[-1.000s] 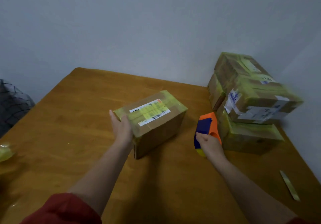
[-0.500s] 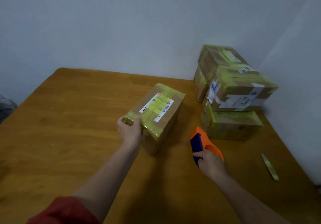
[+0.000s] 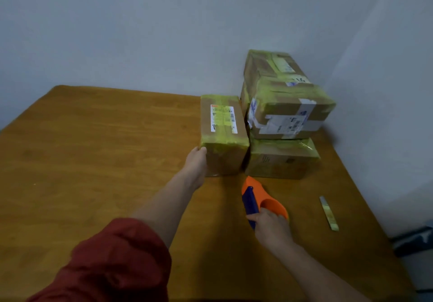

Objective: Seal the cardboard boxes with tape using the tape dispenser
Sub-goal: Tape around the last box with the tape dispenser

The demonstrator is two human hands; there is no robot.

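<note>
A cardboard box (image 3: 222, 135) wrapped in yellow-green tape, with a white label on top, stands on the wooden table (image 3: 98, 161) right beside a stack of taped boxes (image 3: 283, 114). My left hand (image 3: 196, 163) presses against the box's near left corner, fingers fairly straight. My right hand (image 3: 269, 226) grips the orange and blue tape dispenser (image 3: 257, 198), which rests on the table in front of the stack, apart from the boxes.
The stack fills the back right corner where two grey walls meet. A short strip of tape (image 3: 329, 212) lies on the table to the right of the dispenser. A dark object (image 3: 414, 240) sits beyond the table's right edge.
My left hand has turned the box and pushed it right and back until it stands against the stack. My right hand has drawn the dispenser slightly nearer to me.
</note>
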